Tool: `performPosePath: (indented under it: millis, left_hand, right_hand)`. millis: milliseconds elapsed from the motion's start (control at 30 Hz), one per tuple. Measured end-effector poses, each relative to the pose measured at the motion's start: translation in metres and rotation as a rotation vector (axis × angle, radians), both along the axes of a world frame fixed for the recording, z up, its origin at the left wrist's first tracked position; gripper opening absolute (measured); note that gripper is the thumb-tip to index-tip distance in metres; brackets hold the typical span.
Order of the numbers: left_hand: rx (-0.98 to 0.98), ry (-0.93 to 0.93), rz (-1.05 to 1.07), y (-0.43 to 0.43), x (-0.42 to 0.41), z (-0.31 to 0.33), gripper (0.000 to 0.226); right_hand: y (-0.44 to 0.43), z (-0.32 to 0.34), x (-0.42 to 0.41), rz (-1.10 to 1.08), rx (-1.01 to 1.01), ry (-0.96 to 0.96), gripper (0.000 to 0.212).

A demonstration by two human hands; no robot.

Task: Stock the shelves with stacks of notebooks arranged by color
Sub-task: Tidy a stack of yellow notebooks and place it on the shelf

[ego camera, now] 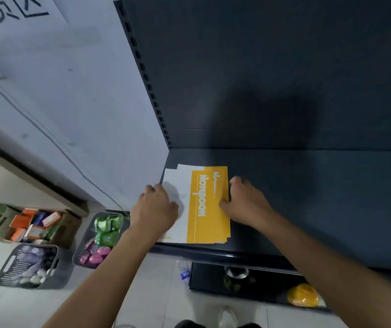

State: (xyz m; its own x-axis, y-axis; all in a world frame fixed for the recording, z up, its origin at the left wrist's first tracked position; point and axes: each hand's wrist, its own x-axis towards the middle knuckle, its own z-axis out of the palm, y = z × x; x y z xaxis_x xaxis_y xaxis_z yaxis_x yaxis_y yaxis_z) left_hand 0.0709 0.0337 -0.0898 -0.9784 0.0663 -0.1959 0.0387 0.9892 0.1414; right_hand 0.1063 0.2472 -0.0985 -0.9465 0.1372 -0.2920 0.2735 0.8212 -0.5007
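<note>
The shelf (308,197) holds a yellow stack (209,209) at its left end, near the front edge. The left hand (154,207) and right hand (246,202) grip the stack's sides with curled fingers, apparently squaring it. The next move likely calls for letting go and fetching another colour

Bare dark shelf (308,197) runs wide to the right of the right hand (244,202), plenty of room there. Between the hands, the stack of yellow notebooks (209,209) fills the gap. Just left of the left hand (154,207) the shelf ends. Ahead of both hands, the back panel (284,79) and slotted upright (147,74) block the way.
</note>
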Motion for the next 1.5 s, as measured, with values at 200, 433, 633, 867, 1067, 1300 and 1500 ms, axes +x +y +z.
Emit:
performPosePath:
  millis: [200, 433, 633, 867, 1067, 1300, 1500]
  left_hand:
    - [-0.046, -0.021, -0.005, 0.001, -0.018, -0.013, 0.050]
    - [-0.056, -0.021, 0.002, 0.008, -0.028, -0.016, 0.044]
    - [0.049, -0.130, 0.040, -0.005, -0.038, -0.015, 0.052]
    - [0.169, -0.223, 0.103, -0.017, -0.043, -0.016, 0.047]
    - [0.290, -0.200, 0.164, -0.022, -0.041, -0.009, 0.056]
    - [0.353, -0.025, -0.025, -0.007, -0.029, 0.006, 0.032]
    - [0.249, 0.028, -0.152, 0.010, -0.023, 0.012, 0.024]
  right_hand:
    - [-0.016, -0.008, -0.003, -0.195, -0.180, -0.071, 0.061]
    - [-0.028, -0.010, -0.006, -0.340, -0.312, -0.112, 0.050]
    - [-0.044, -0.010, -0.007, -0.347, -0.175, -0.004, 0.053]
    - [-0.063, -0.011, -0.002, -0.295, -0.224, 0.003, 0.049]
    - [-0.063, -0.010, -0.002, -0.293, -0.354, 0.012, 0.040]
    - [-0.053, -0.004, -0.005, -0.318, -0.393, 0.027, 0.035]
    - [-0.045, 0.012, 0.004, -0.417, -0.374, 0.045, 0.031]
